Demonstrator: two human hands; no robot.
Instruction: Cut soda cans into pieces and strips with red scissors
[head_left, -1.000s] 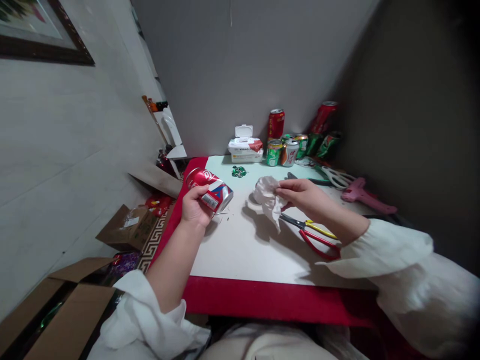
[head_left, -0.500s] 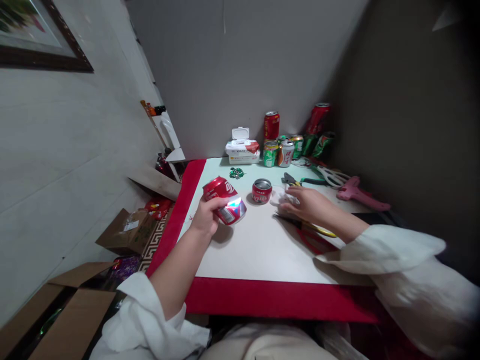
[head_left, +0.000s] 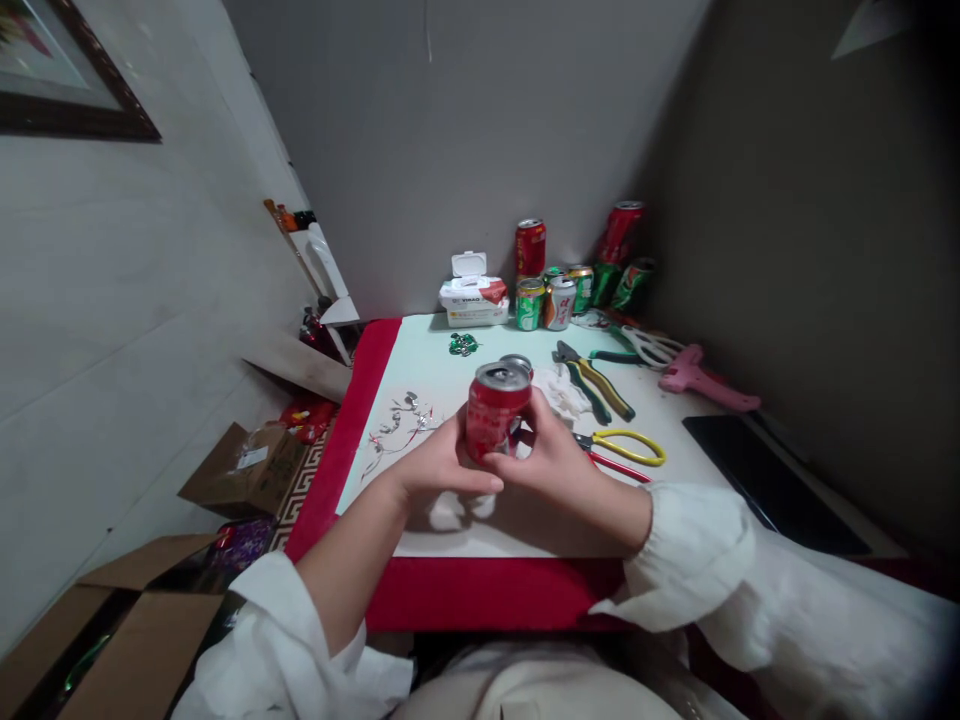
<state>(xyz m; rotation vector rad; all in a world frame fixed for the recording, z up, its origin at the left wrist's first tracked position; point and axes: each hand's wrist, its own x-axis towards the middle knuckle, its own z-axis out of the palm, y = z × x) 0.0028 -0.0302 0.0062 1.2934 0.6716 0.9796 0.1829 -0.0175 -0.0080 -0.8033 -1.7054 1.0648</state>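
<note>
A red soda can [head_left: 493, 412] is held upright above the white table by both my hands. My left hand [head_left: 446, 462] wraps its left and lower side, thumb pointing inward. On the other side my right hand [head_left: 547, 445] closes around it with the fingers behind. Just past the can, the rim of a short cut red can [head_left: 517, 361] shows; the rest is mostly hidden. Crumpled white tissue [head_left: 562, 393] lies right of it. Close to my right hand are red-and-yellow-handled scissors or snips [head_left: 630, 450], partly covered, and green-and-yellow pliers [head_left: 592, 380].
Metal scraps [head_left: 401, 425] lie on the left. Green tabs [head_left: 463, 344], a wipes pack [head_left: 474, 300] and several cans [head_left: 529, 304] line the back. A pink glue gun [head_left: 705, 380] and a black tablet-like slab [head_left: 772, 485] are on the right. A carton [head_left: 142, 640] stands lower left.
My right hand has left the white tissue and come onto the red can. My left hand has brought the can rightward and turned it upright, in front of the cut can.
</note>
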